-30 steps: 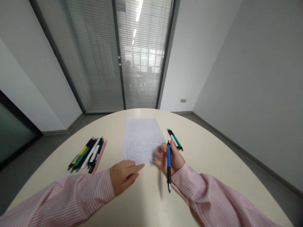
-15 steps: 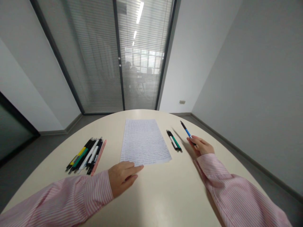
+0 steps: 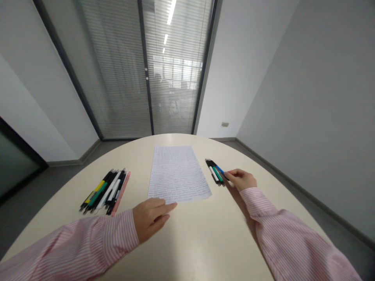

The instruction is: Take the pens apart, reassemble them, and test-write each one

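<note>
Blue-and-black pen [image 3: 219,169] pinched in right hand [image 3: 240,179], beside green and white pens [image 3: 215,174] on surface [image 3: 187,242], left hand [image 3: 152,219] loosely open, fingers at near edge of written sheet [image 3: 178,173].

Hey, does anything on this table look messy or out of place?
Slightly: the pens in the left-hand bunch overlap unevenly, with their ends out of line. The written sheet lies flat, and no spill or damage shows.
</note>
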Demonstrator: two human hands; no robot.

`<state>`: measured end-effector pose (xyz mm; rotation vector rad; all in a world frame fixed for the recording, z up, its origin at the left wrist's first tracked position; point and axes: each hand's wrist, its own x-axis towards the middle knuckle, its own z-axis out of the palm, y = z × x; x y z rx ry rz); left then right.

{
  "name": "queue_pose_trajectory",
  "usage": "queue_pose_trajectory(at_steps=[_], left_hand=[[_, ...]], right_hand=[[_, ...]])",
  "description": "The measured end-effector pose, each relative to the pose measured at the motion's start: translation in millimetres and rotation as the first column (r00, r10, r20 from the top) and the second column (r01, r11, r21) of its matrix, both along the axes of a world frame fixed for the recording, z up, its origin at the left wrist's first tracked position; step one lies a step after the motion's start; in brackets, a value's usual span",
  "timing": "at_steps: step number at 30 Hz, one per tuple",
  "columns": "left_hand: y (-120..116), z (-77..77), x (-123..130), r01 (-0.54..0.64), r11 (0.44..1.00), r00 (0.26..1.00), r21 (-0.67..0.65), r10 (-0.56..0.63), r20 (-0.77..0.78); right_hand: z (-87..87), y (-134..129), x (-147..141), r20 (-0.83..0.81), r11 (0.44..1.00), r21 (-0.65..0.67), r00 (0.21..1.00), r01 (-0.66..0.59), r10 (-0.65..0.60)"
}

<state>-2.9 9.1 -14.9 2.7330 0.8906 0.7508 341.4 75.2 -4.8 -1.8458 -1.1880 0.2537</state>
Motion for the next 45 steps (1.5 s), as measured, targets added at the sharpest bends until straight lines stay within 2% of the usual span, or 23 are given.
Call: queue_pose_trajectory(at_steps=[6,10,12,13,14,16,17,18,20,24,26,29,32,35,37,38,39,40,42,44,45], left_hand=[[0,-1.8,0,-0.013,1.0,1.0,0.002,0.013,-0.007],[0,-1.6,1,-0.019,1.0,1.0,0.018,0.019,0.009],[0,0.3,1,-0.018,1.0,1.0,0.019,0.018,0.012],[-1,2.1,1,-0.017,1.0,1.0,0.02,0.016,0.016],[-2,4.4,2,-0.013,1.0,1.0,0.021,0.012,0.025],[-5,10.1,4,0.012,1.0,0.998,0.019,-0.013,0.055],[-8,13.1,5,0.032,0.999,0.997,0.025,-0.033,0.068],[-11,15.9,7,0.056,0.998,0.996,0.04,-0.059,0.073],[-17,20.4,10,0.112,0.99,0.992,0.086,-0.117,0.051],[-25,23.4,14,0.208,0.976,0.978,0.065,-0.206,-0.031],[-26,23.1,16,0.22,0.975,0.974,0.032,-0.219,-0.051],[-28,22.8,17,0.204,0.978,0.977,0.05,-0.2,-0.07],[-27,24.8,17,0.107,0.981,0.993,0.162,-0.097,-0.066],[-14,32.8,6,-0.139,0.951,0.989,0.276,0.149,-0.016],[3,41.5,-9,-0.327,0.896,0.933,0.3,0.357,-0.048],[13,46.1,-18,-0.451,0.842,0.861,0.296,0.498,-0.102],[23,50.3,-27,-0.571,0.763,0.755,0.303,0.633,-0.172],[33,53.5,-36,-0.649,0.699,0.646,0.3,0.715,-0.266],[47,56.4,-51,-0.686,0.664,0.508,0.297,0.73,-0.457],[55,54.7,-60,-0.713,0.63,0.428,0.306,0.738,-0.521],[57,52.9,-62,-0.723,0.622,0.415,0.3,0.738,-0.532]], right_hand=[[0.9,-4,-5,0.155,0.997,0.013,0.985,-0.079,0.076],[12.6,-10,-12,0.229,0.987,0.096,0.968,-0.13,0.105],[20.3,-20,-25,0.269,0.966,0.159,0.951,-0.203,0.155],[23.4,-28,-35,0.321,0.921,0.227,0.917,-0.317,0.237],[25.6,-38,-46,0.377,0.849,0.24,0.852,-0.47,0.365],[26.5,-59,-71,0.476,0.683,0.18,0.67,-0.708,0.569],[25.2,-70,-83,0.53,0.602,0.124,0.565,-0.789,0.632],[23.1,-80,-95,0.588,0.543,0.086,0.482,-0.836,0.65],[17.4,-96,-113,0.674,0.467,-0.03,0.327,-0.884,0.663],[8.1,-111,-128,0.691,0.37,-0.204,0.135,-0.906,0.711],[6.8,-111,-129,0.684,0.347,-0.244,0.092,-0.906,0.724],[7.7,-110,-129,0.679,0.344,-0.256,0.085,-0.903,0.729],[8.4,-109,-129,0.686,0.354,-0.252,0.092,-0.901,0.722],[6.9,-109,-128,0.684,0.349,-0.255,0.087,-0.902,0.724],[5.7,-109,-128,0.679,0.345,-0.259,0.084,-0.902,0.729],[5.3,-109,-128,0.677,0.345,-0.261,0.084,-0.902,0.731],[5.3,-109,-128,0.675,0.345,-0.262,0.084,-0.901,0.733],[5.4,-109,-128,0.673,0.344,-0.261,0.086,-0.902,0.735],[6.4,-109,-128,0.667,0.343,-0.259,0.089,-0.903,0.74],[7.4,-109,-128,0.666,0.338,-0.257,0.088,-0.905,0.741],[7.7,-109,-128,0.667,0.335,-0.255,0.086,-0.907,0.74]])
